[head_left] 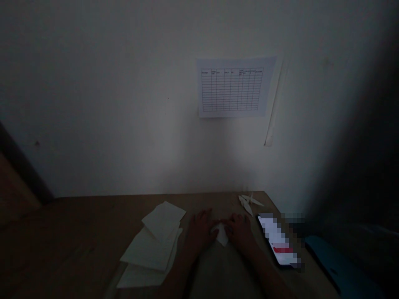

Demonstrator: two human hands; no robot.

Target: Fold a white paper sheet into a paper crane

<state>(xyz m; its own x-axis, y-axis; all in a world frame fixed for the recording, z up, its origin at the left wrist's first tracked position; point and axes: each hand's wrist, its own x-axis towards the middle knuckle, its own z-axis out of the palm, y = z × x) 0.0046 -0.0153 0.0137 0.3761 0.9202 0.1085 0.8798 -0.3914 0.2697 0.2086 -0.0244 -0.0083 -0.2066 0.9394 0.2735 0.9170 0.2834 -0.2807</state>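
A small piece of folded white paper point(222, 236) lies on the table between my two hands, its pointed end towards me. My left hand point(202, 229) rests at its left side, thumb and forefinger on the paper and the other fingers reaching forward. From the right, my right hand point(238, 229) holds the paper's other side with bent fingers. Both forefingers come close together at its far edge. The fingertips partly cover the paper, and dim light hides the finer folds.
White paper sheets point(152, 245) overlap left of my left arm. Small folded paper pieces point(247, 203) lie near the table's back right corner. A phone with a lit screen point(277, 241) lies right of my right hand. A printed table sheet point(232, 87) hangs on the wall behind.
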